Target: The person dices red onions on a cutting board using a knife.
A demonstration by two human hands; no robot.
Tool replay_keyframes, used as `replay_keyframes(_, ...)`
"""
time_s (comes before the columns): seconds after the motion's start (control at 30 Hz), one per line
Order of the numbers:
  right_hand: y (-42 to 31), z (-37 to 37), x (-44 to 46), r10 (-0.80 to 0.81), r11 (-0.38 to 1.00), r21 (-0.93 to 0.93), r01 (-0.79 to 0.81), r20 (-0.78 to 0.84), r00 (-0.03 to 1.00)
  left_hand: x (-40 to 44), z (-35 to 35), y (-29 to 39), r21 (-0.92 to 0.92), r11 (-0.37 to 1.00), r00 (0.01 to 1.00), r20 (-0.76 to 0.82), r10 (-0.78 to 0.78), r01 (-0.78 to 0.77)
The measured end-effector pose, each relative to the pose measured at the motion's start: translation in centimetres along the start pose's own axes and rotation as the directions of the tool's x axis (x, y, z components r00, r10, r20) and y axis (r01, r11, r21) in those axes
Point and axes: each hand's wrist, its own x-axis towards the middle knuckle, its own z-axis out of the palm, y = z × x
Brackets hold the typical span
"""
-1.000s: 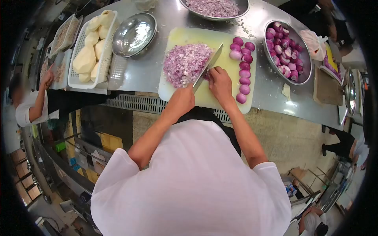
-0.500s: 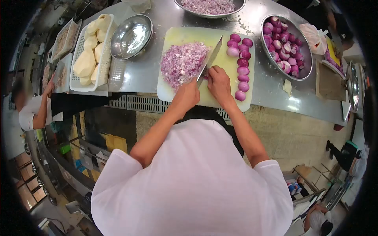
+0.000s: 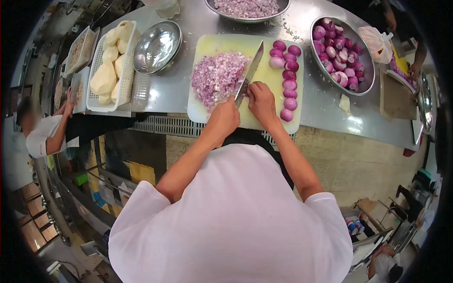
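My left hand point(image 3: 223, 120) is closed round the handle of a kitchen knife point(image 3: 254, 62), whose blade slants up and to the right over the cutting board point(image 3: 222, 43). Just right of the blade, the bent fingers of my right hand point(image 3: 263, 101) press on a red onion piece, mostly hidden beneath them. A heap of chopped red onion point(image 3: 217, 78) lies left of the knife. Peeled red onions point(image 3: 289, 84) stand in a column along the board's right side, doubled up at the far end.
A steel bowl of peeled onions point(image 3: 342, 59) stands right, another of chopped onion point(image 3: 247, 8) at the back. To the left are an upside-down or empty-looking steel bowl point(image 3: 157, 47) and a white basket point(image 3: 115, 103) of pale peeled vegetables. A co-worker point(image 3: 47, 134) stands far left.
The view has shifted slightly. My hands and the knife keep nearly the same place on the board. The co-worker at far left has moved their arms.
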Motion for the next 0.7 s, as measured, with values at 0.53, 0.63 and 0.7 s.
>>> replay_keyframes(0.53, 0.7, -0.2, -0.5, 0.018, 0.994, 0.11, -0.02, 0.017, 1.0, 0.6, -0.9, 1.1, 0.09, 0.996, 0.999, 0.031, -0.017, 0.014)
replay_keyframes(0.63, 0.8, -0.1, -0.4, -0.009, 0.996, 0.088, 0.007, 0.021, 1.0, 0.9, 0.3, 0.8, 0.173, 0.985, 1.0, 0.01, 0.026, -0.028)
replay_keyframes(0.7, 1.0, -0.3, -0.5, -0.016, 0.995, 0.1, 0.015, 0.012, 1.0, 1.2, -0.8, 1.6, 0.071, 0.996, 0.996, 0.072, -0.056, 0.051)
